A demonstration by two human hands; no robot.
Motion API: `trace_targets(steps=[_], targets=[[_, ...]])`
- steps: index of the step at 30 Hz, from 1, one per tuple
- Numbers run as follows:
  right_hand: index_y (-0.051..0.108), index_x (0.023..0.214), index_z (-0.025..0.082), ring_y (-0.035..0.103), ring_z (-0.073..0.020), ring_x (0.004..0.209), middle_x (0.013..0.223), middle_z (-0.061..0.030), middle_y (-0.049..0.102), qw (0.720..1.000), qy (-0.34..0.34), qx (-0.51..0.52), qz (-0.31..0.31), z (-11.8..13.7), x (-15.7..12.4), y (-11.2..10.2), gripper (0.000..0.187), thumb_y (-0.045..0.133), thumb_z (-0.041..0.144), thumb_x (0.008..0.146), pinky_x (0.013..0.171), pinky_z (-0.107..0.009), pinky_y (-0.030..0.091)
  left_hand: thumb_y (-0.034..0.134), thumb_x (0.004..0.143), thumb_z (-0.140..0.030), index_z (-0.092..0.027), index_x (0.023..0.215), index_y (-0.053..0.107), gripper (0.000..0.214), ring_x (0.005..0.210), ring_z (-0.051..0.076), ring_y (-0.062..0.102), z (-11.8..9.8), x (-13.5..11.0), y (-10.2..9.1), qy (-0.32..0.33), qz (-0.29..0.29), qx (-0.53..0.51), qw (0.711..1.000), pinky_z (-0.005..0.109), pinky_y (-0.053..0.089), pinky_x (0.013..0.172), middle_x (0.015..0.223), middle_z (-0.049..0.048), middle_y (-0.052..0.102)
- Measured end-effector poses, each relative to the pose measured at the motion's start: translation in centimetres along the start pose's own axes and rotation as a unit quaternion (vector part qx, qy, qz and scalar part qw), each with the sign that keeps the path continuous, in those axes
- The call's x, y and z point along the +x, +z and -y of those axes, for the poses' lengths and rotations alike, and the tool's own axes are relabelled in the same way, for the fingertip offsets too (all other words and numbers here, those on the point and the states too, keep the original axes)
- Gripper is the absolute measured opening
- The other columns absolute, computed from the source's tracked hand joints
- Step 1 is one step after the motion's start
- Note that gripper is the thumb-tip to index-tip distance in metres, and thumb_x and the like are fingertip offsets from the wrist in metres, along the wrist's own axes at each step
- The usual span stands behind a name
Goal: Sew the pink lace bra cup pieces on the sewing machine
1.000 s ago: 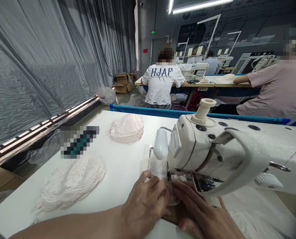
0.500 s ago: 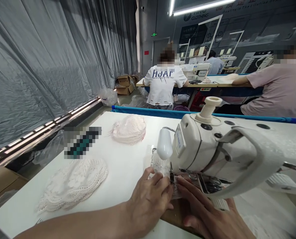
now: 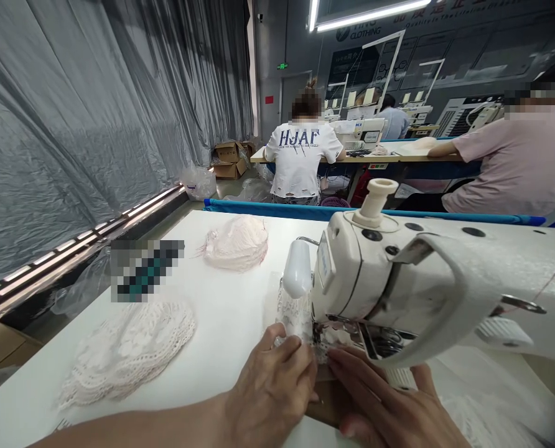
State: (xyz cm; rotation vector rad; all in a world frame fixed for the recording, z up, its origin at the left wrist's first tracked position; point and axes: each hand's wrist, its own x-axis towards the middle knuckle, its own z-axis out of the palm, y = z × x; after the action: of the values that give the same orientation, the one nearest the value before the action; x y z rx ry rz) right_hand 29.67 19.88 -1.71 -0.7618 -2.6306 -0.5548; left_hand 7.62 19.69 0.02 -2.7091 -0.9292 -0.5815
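Note:
A narrow piece of white lace fabric [image 3: 297, 314] lies under the head of a white sewing machine [image 3: 347, 264]. Just left of the needle area, my left hand [image 3: 272, 379] has its fingers bent and closed over the lace. My right hand [image 3: 389, 398] rests on the other side of the presser foot, fingers stretched out flat, their tips at the lace edge. The machine's arm and guard partly cover this hand. The needle itself is hard to make out. A milky white lamp [image 3: 297, 270] hangs above the lace.
Stacked white lace pieces [image 3: 128, 351] lie on the left of the white table [image 3: 231, 305]. Behind them is a pale pink fabric pile [image 3: 237, 242]. A blue-covered rail [image 3: 268, 208] runs along the far edge. Two people [image 3: 300, 155] sit beyond, with others behind.
The whole view has shifted slightly, so the machine and table appear a little further left. Both hands keep nearly the same places at the lace.

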Motion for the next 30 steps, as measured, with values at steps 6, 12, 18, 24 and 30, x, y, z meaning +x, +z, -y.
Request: trace_targets(steps=[6,12,18,24,30], targets=[[0.057,0.114,0.008,0.066,-0.0224,0.081,0.103,-0.0132,0.071,0.999,0.023,-0.021,-0.033,0.2,0.9,-0.1,0.042,0.038,0.04,0.095,0.079,-0.042,0.031,0.055,0.087,-0.022,-0.009,0.095,0.058,0.015,0.089,0.015,0.054,0.1,-0.1,0.3,-0.019,-0.002,0.009,1.0,0.035,0.034,0.089,0.087,0.001,0.06],[0.056,0.116,0.012,0.065,-0.0247,0.085,0.102,-0.0119,0.071,0.998,0.038,-0.014,-0.039,0.0,0.8,0.3,0.038,0.043,0.039,0.093,0.083,-0.043,0.029,0.05,0.09,-0.03,-0.011,0.103,0.054,0.024,0.103,0.018,0.052,1.1,0.1,0.3,-0.032,0.03,0.02,0.999,0.039,0.028,0.098,0.1,0.0043,0.059],[0.055,0.116,0.014,0.065,-0.0244,0.087,0.103,-0.0116,0.071,0.997,0.062,-0.017,-0.037,-0.1,0.7,0.5,0.035,0.041,0.037,0.095,0.087,-0.048,0.023,0.054,0.086,-0.041,-0.013,0.105,0.051,0.035,0.099,0.019,0.052,2.6,1.3,0.5,-0.057,0.044,0.04,0.997,0.037,0.033,0.091,0.104,0.0057,0.058],[0.054,0.114,0.018,0.065,-0.0242,0.083,0.096,-0.0088,0.071,0.993,0.11,0.024,-0.034,0.8,0.8,-0.3,0.035,0.034,0.04,0.096,0.084,-0.045,0.027,0.048,0.085,-0.052,-0.013,0.067,0.051,0.043,0.06,0.014,0.044,-1.1,-2.5,-0.8,-0.012,0.015,0.077,0.997,0.03,0.032,0.061,0.066,0.0019,0.05],[0.056,0.108,0.018,0.063,-0.0205,0.079,0.101,-0.0084,0.067,0.986,0.126,0.101,-0.03,2.5,1.1,-1.0,0.029,0.037,0.037,0.095,0.071,-0.035,0.035,0.05,0.088,-0.035,-0.014,0.077,0.052,0.024,0.065,0.014,0.046,-2.2,-3.7,-3.7,-0.036,0.015,0.002,0.999,0.029,0.031,0.059,0.072,0.0021,0.053]])
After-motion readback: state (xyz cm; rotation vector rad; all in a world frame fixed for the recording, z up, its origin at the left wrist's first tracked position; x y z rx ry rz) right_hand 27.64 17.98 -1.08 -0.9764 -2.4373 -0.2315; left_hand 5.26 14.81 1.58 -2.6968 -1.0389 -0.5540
